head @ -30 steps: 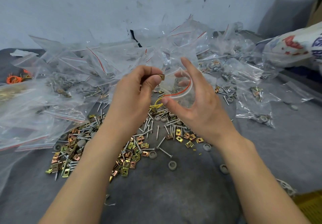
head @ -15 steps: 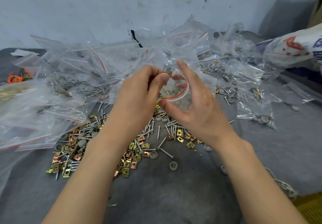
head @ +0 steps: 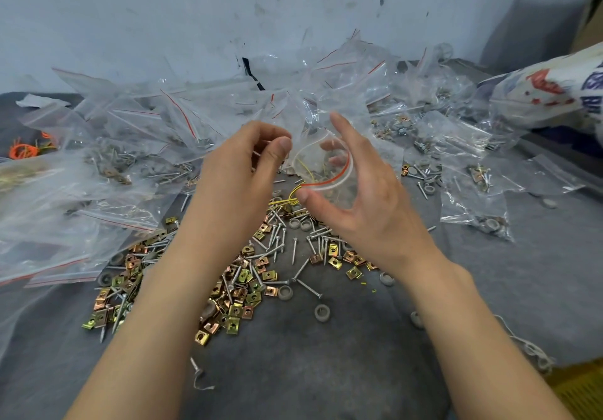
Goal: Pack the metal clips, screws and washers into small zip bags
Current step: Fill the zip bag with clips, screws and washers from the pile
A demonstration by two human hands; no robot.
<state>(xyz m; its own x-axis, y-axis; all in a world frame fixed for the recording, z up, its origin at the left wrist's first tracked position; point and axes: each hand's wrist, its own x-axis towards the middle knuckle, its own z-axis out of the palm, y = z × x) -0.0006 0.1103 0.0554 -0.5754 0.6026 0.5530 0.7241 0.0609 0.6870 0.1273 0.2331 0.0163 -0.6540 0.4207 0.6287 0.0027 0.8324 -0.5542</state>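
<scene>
Head view: the brass clip that showed between the thumb and forefinger of the left hand a second ago is no longer visible. That hand now sits just beside the mouth of the small zip bag, drawn back a little from where it was half a second ago. Its fingers are curled with the thumb against them, and I cannot tell whether they still pinch anything. My reading is that the clip has just dropped in, though the glossy film hides the contents. The right hand grips the bag, thumb under the red-striped mouth and fingers behind the film, bowing it open as in the earlier frame. Loose clips, screws and washers lie on the counter beneath both wrists, so the left hand probably goes down for another piece
</scene>
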